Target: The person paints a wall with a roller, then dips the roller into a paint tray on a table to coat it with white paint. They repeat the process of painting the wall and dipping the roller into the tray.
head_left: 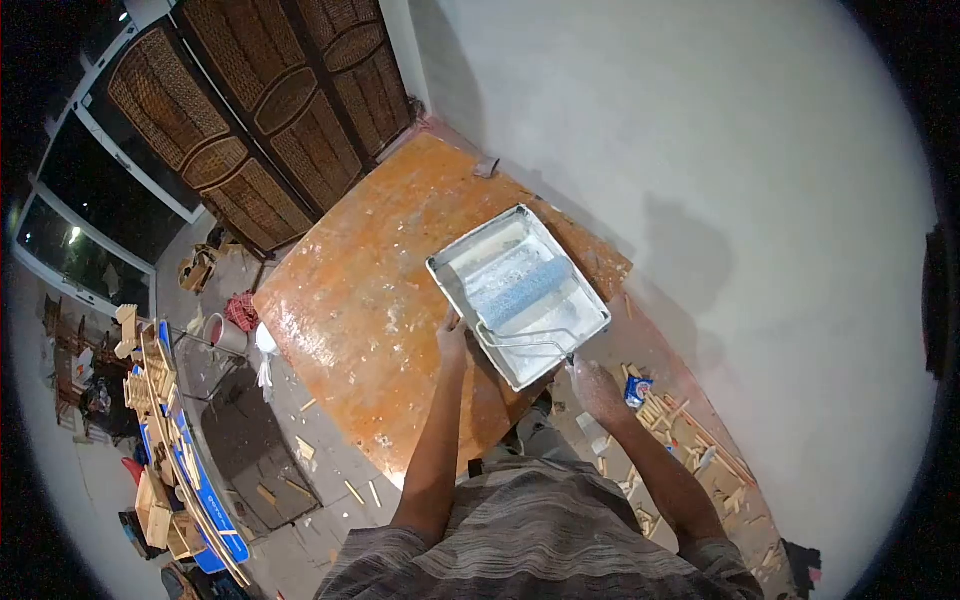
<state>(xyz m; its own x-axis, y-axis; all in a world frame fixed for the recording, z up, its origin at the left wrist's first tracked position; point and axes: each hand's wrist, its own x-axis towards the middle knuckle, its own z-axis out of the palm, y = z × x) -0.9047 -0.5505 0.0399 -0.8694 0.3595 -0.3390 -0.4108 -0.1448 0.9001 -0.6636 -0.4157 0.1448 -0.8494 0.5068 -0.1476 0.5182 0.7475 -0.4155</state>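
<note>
A white paint tray [451, 272] with a dark-edged rim is held over the orange, paint-spotted table. In it lies a paint roller [525, 291] with a blue, paint-wet sleeve and a wire frame. My left hand [452, 338] grips the tray at its left side, the fingers partly hidden beneath it. At the near right corner of the tray my right hand [594, 388], dusted white, is closed around the roller's handle, which is mostly hidden by the hand.
The orange table [350, 300] bears a small grey scrap [486, 168]. A pale wall [620, 120] rises at the right, a woven folding screen [285, 100] at the upper left. Wood pieces [660, 415] litter the floor at the right; a bucket [228, 334] stands at the left.
</note>
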